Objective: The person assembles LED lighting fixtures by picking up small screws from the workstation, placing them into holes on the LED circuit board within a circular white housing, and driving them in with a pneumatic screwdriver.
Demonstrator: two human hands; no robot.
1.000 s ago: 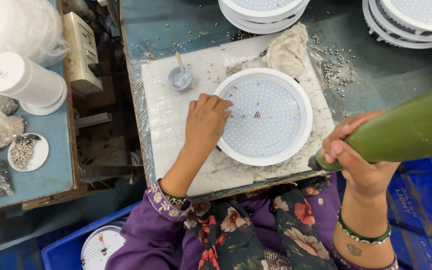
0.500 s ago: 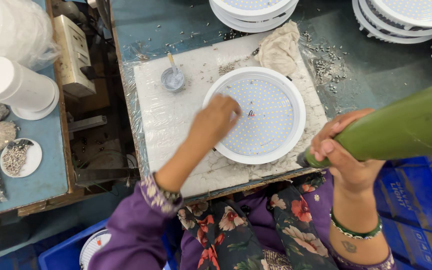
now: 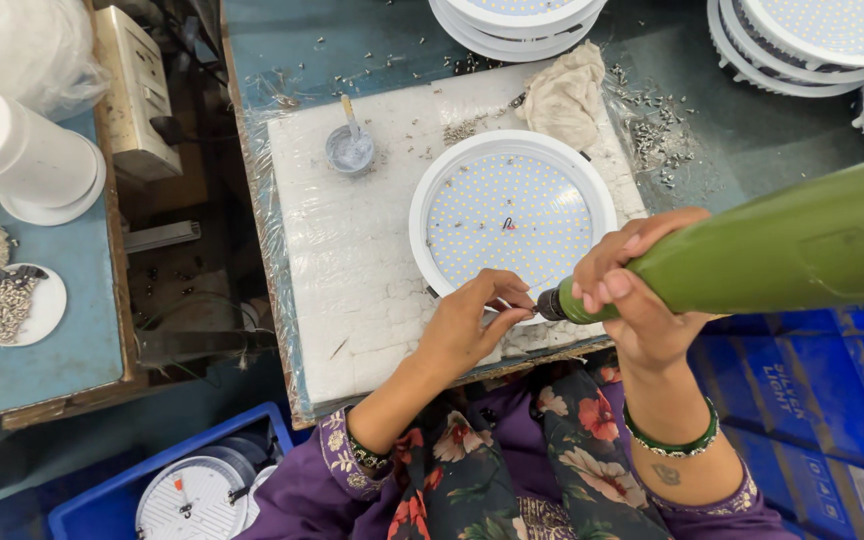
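A round white lamp panel [image 3: 512, 213] dotted with small yellow diodes lies on a white foam pad [image 3: 352, 270] wrapped in plastic film. My left hand [image 3: 472, 322] rests at the panel's near rim, its fingertips pinched on a small screw right at the tip of a green electric screwdriver [image 3: 782, 245]. My right hand [image 3: 632, 290] is wrapped around the screwdriver's front end, and the tool points left toward the panel's near edge. The screw itself is too small to make out clearly.
Loose screws [image 3: 652, 140] and a crumpled rag [image 3: 567, 95] lie behind the panel. A small dish with a stick [image 3: 350, 150] stands on the pad. Stacks of white panels [image 3: 517, 15] [image 3: 822, 40] sit at the back. Blue crates [image 3: 172, 480] [image 3: 812, 390] flank my lap.
My left hand has pulled back from the panel's middle to its near rim. The screwdriver has moved up and left, so its tip now meets my left fingertips.
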